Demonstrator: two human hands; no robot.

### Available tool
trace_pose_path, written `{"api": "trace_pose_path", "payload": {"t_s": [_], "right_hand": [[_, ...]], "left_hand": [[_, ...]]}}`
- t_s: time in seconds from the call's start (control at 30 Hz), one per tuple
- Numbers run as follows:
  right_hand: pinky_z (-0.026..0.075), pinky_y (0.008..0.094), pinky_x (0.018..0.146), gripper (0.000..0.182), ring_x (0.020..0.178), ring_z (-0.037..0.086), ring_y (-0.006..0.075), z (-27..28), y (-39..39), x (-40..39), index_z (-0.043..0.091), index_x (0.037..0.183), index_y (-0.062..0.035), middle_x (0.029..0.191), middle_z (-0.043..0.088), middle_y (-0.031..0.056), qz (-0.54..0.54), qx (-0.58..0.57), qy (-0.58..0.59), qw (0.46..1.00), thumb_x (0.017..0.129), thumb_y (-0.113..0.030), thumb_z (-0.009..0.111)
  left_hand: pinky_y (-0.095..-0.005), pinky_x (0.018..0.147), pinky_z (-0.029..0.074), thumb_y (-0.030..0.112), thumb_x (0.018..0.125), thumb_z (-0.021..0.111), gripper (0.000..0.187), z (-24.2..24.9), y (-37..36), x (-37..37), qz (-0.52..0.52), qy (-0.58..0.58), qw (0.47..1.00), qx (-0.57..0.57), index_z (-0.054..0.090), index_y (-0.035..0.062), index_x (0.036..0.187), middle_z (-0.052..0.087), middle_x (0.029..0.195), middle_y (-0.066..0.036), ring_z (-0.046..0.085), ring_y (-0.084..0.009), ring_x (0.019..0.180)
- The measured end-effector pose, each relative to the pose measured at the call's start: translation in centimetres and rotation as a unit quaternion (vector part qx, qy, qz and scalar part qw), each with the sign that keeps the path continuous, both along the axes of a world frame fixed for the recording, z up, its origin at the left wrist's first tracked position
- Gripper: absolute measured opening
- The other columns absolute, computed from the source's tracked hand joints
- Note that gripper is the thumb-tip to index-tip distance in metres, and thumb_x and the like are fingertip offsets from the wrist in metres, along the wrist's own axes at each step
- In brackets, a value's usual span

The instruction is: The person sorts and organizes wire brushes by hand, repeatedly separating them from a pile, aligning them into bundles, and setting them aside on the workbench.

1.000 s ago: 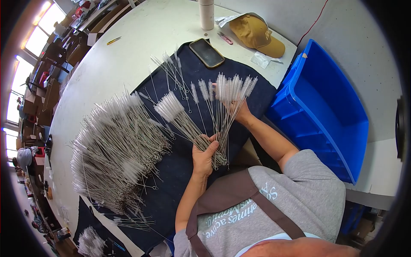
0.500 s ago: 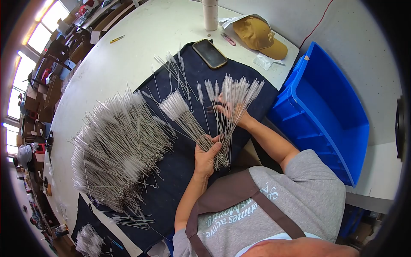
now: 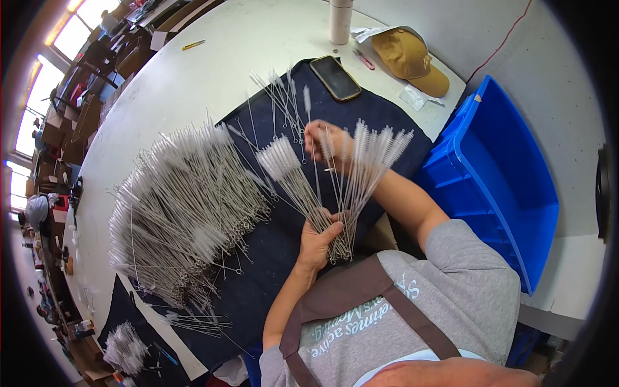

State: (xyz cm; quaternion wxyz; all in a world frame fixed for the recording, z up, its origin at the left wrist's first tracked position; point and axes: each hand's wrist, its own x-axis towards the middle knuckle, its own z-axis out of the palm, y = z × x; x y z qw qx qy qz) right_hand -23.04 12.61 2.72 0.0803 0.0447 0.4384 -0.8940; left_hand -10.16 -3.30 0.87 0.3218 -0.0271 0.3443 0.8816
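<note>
My left hand (image 3: 318, 240) grips the wire stems of a fanned bunch of thin white-tipped brushes (image 3: 361, 171) over a dark blue cloth (image 3: 277, 258). My right hand (image 3: 324, 140) reaches across the fan's upper part and pinches a single brush (image 3: 307, 106) whose bristle tip points away from me. A tighter cluster of brush heads (image 3: 278, 158) spreads to the left of the same bunch. A large heap of the same brushes (image 3: 184, 206) lies on the cloth to the left.
A phone (image 3: 335, 77) lies at the cloth's far edge, with a tan cap (image 3: 409, 58), a pink cutter (image 3: 364, 59) and a white cylinder (image 3: 340, 19) beyond. A blue bin (image 3: 509, 187) stands at the right. More brushes (image 3: 126, 348) lie at the lower left.
My right hand has moved left from the fan's right side to its upper left and has drawn one brush out and up. The view has shifted slightly.
</note>
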Motion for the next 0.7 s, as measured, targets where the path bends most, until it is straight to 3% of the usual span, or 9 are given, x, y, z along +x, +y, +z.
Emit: {"api": "trace_pose_path", "payload": {"t_s": [0.2, 0.27, 0.3, 0.37, 0.43, 0.53, 0.57, 0.6, 0.7], "right_hand": [[0.046, 0.0230, 0.052, 0.018, 0.060, 0.052, 0.0109, -0.9, 2.5, -11.0, 0.050, 0.097, -0.0030, 0.075, 0.054, 0.0032, -0.017, 0.000, -0.047, 0.999, 0.091, -0.020, 0.048], [0.049, 0.0266, 0.060, 0.029, 0.069, 0.058, 0.0157, 0.8, 2.4, -12.5, 0.047, 0.108, 0.0012, 0.085, 0.059, 0.0085, -0.021, 0.146, -0.069, 0.987, 0.090, -0.020, 0.049], [0.050, 0.0273, 0.062, 0.031, 0.071, 0.059, 0.0167, -0.5, 3.1, -13.4, 0.047, 0.110, 0.0018, 0.088, 0.060, 0.0098, -0.076, 0.341, 0.006, 0.937, 0.089, -0.021, 0.049], [0.050, 0.0287, 0.067, 0.036, 0.076, 0.061, 0.0186, -4.5, 5.3, -14.1, 0.046, 0.113, 0.0030, 0.094, 0.061, 0.0124, -0.175, 0.671, 0.148, 0.705, 0.087, -0.021, 0.050], [0.050, 0.0298, 0.070, 0.032, 0.076, 0.061, 0.0193, -0.8, 6.3, -9.1, 0.050, 0.109, 0.0026, 0.093, 0.061, 0.0121, 0.009, 0.453, 0.011, 0.891, 0.085, -0.019, 0.051], [0.048, 0.0266, 0.066, 0.023, 0.075, 0.057, 0.0142, -1.8, 9.3, 0.8, 0.055, 0.103, -0.0005, 0.088, 0.060, 0.0082, 0.124, 0.381, 0.138, 0.906, 0.086, -0.014, 0.051], [0.048, 0.0277, 0.070, 0.025, 0.079, 0.057, 0.0144, 0.6, 8.6, 4.4, 0.055, 0.104, -0.0010, 0.089, 0.061, 0.0068, 0.159, 0.494, 0.213, 0.828, 0.083, -0.014, 0.055], [0.048, 0.0311, 0.075, 0.030, 0.085, 0.058, 0.0176, 0.7, 8.1, 7.8, 0.056, 0.105, -0.0017, 0.092, 0.061, 0.0078, 0.203, 0.304, 0.021, 0.931, 0.076, -0.006, 0.059], [0.042, 0.0305, 0.088, 0.051, 0.106, 0.051, 0.0186, 1.2, 6.3, 14.6, 0.044, 0.123, 0.0000, 0.118, 0.052, 0.0112, 0.252, 0.090, -0.024, 0.963, 0.079, -0.016, 0.062]], "left_hand": [[-0.0309, 0.086, 0.047, -0.009, 0.076, 0.061, 0.025, 0.0, -0.6, 0.9, -0.005, 0.000, 1.000, -0.024, 0.048, 0.0072, 0.091, 0.059, 0.090, -0.006, 0.057, -0.0216, 0.100], [-0.0306, 0.086, 0.047, -0.009, 0.076, 0.060, 0.026, 0.2, -0.7, 1.0, 0.014, 0.013, 1.000, -0.022, 0.048, 0.0070, 0.092, 0.059, 0.090, -0.006, 0.057, -0.0216, 0.100], [-0.0305, 0.085, 0.047, -0.009, 0.076, 0.060, 0.026, 0.3, -0.8, 1.0, 0.023, 0.020, 0.999, -0.021, 0.048, 0.0069, 0.092, 0.059, 0.090, -0.006, 0.057, -0.0216, 0.100], [-0.0298, 0.085, 0.047, -0.010, 0.076, 0.060, 0.026, 0.3, -0.8, 0.8, 0.037, 0.024, 0.999, -0.013, 0.049, 0.0065, 0.093, 0.059, 0.090, -0.006, 0.057, -0.0215, 0.100], [-0.0291, 0.084, 0.047, -0.010, 0.076, 0.060, 0.025, 0.4, -0.7, 0.5, 0.047, 0.025, 0.999, -0.010, 0.049, 0.0062, 0.093, 0.059, 0.090, -0.006, 0.057, -0.0214, 0.100], [-0.0279, 0.083, 0.047, -0.010, 0.077, 0.059, 0.025, 0.3, -0.3, 0.0, 0.052, 0.023, 0.998, -0.017, 0.049, 0.0061, 0.093, 0.059, 0.091, -0.006, 0.057, -0.0209, 0.100], [-0.0276, 0.083, 0.047, -0.009, 0.077, 0.059, 0.025, 0.3, -0.1, -0.1, 0.048, 0.024, 0.998, -0.022, 0.049, 0.0061, 0.094, 0.059, 0.092, -0.007, 0.057, -0.0208, 0.100], [-0.0273, 0.082, 0.047, -0.009, 0.077, 0.060, 0.025, 0.2, 0.1, -0.2, 0.041, 0.024, 0.998, -0.028, 0.049, 0.0061, 0.094, 0.059, 0.092, -0.007, 0.057, -0.0207, 0.100], [-0.0268, 0.080, 0.048, -0.008, 0.077, 0.059, 0.024, -1.1, 1.2, -0.1, 0.020, 0.034, 0.998, -0.040, 0.048, 0.0057, 0.093, 0.058, 0.100, -0.012, 0.057, -0.0184, 0.097]]}}
